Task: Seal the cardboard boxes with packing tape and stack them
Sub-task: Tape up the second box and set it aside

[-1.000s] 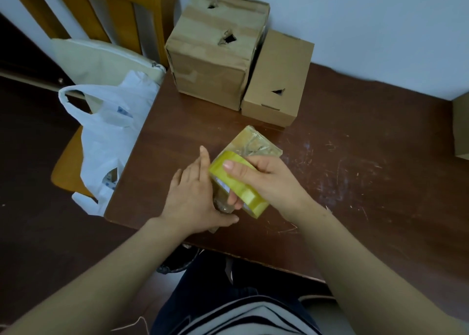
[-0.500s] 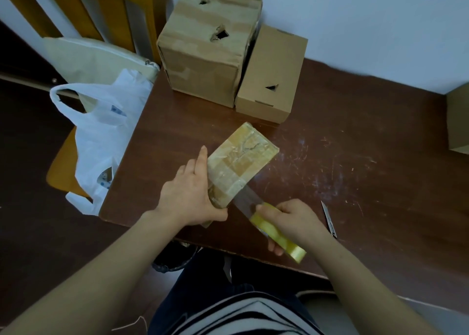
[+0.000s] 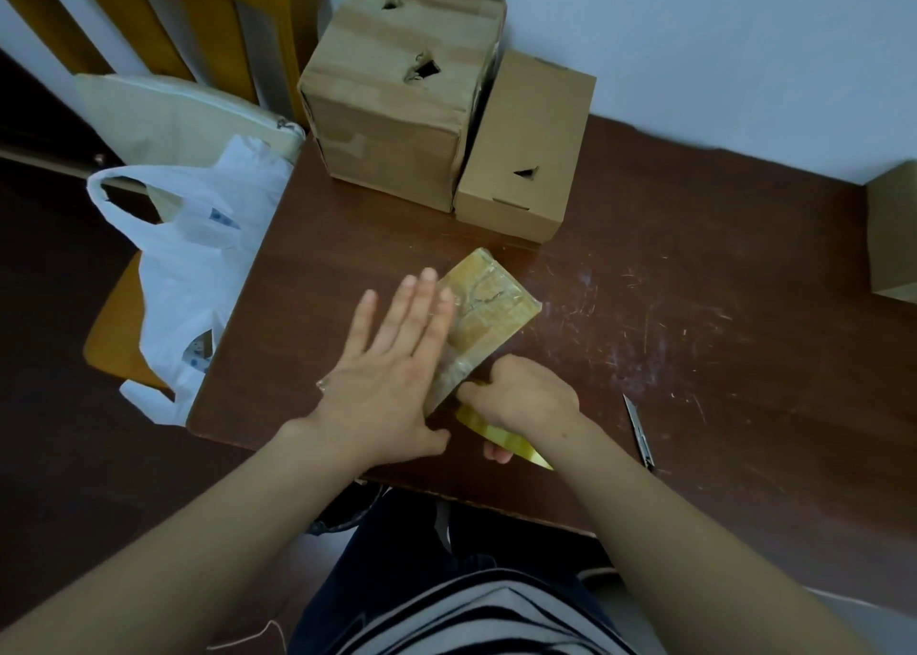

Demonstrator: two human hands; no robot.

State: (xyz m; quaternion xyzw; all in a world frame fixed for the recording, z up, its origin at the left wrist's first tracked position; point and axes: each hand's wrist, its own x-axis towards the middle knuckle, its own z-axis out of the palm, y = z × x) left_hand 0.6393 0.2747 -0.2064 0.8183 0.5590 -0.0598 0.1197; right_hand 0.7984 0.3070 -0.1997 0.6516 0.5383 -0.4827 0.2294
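The small box (image 3: 496,307) lies near the front edge of the tabletop (image 3: 694,357). The left hand (image 3: 392,381) rests flat on it, fingers straight and spread; the right hand (image 3: 521,396) curls its fingers round the yellow tape roll (image 3: 501,438) at the box's near end. Best to press outward firmly — with the strip pulled taut.

Dark brown wooden table (image 3: 694,357), varnished but scratched and scuffed pale in spots. Small flat cardboard box (image 3: 496,302) shiny and wrinkly under clear tape, same gloss on the yellow plastic tape roll (image 3: 479,425). Plain matt on the big brown cardboard box (image 3: 392,158) and the smaller brown cardboard box (image 3: 531,158).
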